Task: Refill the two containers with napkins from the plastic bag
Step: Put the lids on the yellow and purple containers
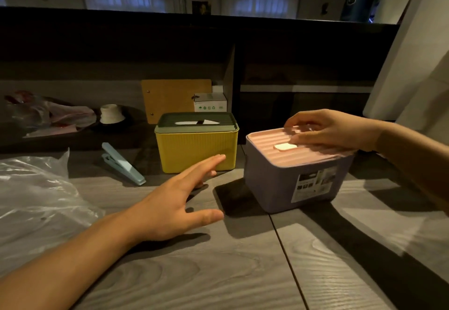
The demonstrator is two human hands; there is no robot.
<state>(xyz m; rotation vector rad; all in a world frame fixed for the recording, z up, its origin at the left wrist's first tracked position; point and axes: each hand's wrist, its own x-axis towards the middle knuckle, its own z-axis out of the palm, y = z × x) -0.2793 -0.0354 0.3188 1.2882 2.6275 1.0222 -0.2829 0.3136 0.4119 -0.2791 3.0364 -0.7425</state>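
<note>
Standing off to the side, what worries me is that purple container [294, 178] right of centre. It looks tipped, near edge raised off the worktop [218, 273], with only the right hand [325, 131] on its pink lid [291, 149]. Those fingers [298, 121] are curled over the lid's far edge, gripping or just pressing, can't quite tell. If the lid pops loose while the box is tilted, I'd guess the box drops and slides.

The left hand [175, 202] floats in the middle of the frame, fingers spread wide and straight, holding nothing, tips close to the yellow container [196, 150]. A careless sweep could shove that one back into the wooden board [175, 99] behind it.

Both lids are on, with a bit of white napkin [285, 146] showing in the pink slot. The plastic bag [36, 202] lies crumpled at the left edge, well apart from both boxes, so any reach crosses the blue clip [122, 164].
</note>
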